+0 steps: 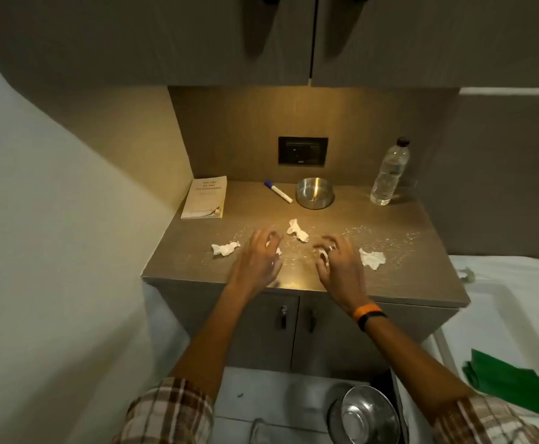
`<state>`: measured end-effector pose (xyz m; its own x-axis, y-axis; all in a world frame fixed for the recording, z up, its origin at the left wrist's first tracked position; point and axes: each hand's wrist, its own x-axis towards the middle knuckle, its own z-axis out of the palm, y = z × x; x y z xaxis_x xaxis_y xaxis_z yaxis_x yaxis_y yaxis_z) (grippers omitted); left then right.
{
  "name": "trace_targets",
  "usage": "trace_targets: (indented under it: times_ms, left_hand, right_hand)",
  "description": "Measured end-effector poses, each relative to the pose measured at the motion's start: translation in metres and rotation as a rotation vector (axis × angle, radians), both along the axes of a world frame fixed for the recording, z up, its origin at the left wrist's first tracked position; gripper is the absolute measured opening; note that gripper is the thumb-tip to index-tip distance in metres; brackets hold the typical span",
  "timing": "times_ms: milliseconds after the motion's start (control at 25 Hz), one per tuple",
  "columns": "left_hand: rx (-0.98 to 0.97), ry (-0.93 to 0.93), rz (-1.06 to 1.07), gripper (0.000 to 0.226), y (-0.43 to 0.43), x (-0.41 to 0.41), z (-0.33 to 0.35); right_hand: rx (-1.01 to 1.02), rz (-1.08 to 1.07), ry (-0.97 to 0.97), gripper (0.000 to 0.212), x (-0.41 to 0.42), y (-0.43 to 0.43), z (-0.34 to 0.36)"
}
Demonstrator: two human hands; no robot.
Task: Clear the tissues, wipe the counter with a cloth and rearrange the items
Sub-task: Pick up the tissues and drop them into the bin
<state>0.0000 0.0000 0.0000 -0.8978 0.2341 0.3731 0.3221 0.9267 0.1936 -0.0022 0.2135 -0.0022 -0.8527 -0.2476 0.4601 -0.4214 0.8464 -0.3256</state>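
Crumpled white tissues lie on the brown counter (197, 251): one at the left (225, 249), one in the middle (297, 230), one at the right (372, 258). My left hand (258, 259) hovers over the counter with fingers spread, a small tissue scrap (277, 250) partly hidden under it. My right hand (338, 265), with a ring, is spread beside it, and a bit of white shows under its fingers. White crumbs are scattered across the surface. At the back stand a book (204, 197), a marker (278, 191), a steel bowl (314, 193) and a water bottle (389, 173).
A folded green cloth (511, 381) lies on the white bed at the right. A lidded steel bin (365, 418) stands on the floor below me. Cabinet doors hang above the counter, and a wall closes off the left side.
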Motion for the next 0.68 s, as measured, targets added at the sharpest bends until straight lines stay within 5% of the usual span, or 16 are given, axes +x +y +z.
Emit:
trace_targets:
  times_ms: [160, 360, 520, 680]
  left_hand:
    - [0.052, -0.223, 0.103, 0.04, -0.009, -0.027, -0.041]
    - [0.176, -0.263, 0.056, 0.015, -0.016, -0.047, -0.054]
    - [0.331, -0.202, 0.214, 0.028, -0.038, -0.05, -0.045]
    - [0.182, -0.261, 0.43, 0.038, -0.069, -0.048, -0.044]
  right_hand:
    - [0.109, -0.23, -0.277, 0.029, -0.017, -0.004, -0.045]
    - [0.069, -0.261, -0.332, 0.025, -0.048, -0.018, -0.051]
    - [-0.061, -0.221, -0.27, 0.019, -0.078, -0.045, -0.045]
    - [-0.003, -0.161, -0.285, 0.024, -0.109, -0.073, -0.038]
